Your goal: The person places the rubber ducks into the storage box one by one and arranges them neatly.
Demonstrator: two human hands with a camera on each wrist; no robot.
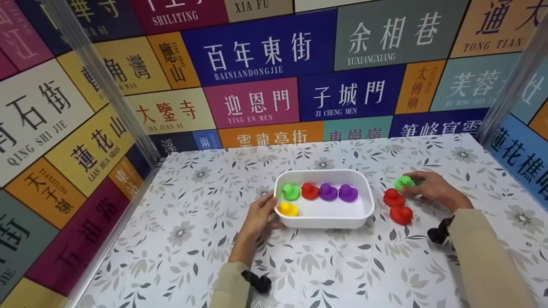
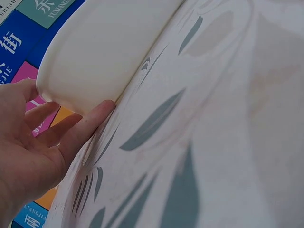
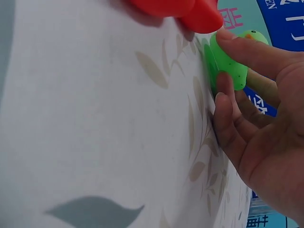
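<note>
The person's hands are apart, one at either side of the white plastic tub (image 1: 325, 222): the left hand (image 1: 259, 211) grips its left end with thumb and fingers, while the right hand (image 1: 439, 188), beyond its right end, pinches a green toy duck (image 1: 403, 182) between thumb and fingers. Left of the tub and nearer the person, a beige sleeve (image 1: 231, 284) carries a small black device (image 1: 258, 282) at the wrist. In the tub's near left corner sits a yellow duck (image 1: 289, 209); behind it, a row runs rightward along the tub's far side: another green duck (image 1: 291, 192), a red duck (image 1: 310, 191), then two purple ducks (image 1: 328, 192). The tub's right end shows bare floor. Just outside that end, two red ducks (image 1: 401, 215) lie close together on the floral tablecloth (image 1: 180, 256), nearer the person than the pinched green one; whether that one touches the cloth, I cannot tell. Behind the tub stands a wall of coloured Chinese place-name panels (image 1: 261, 53).
</note>
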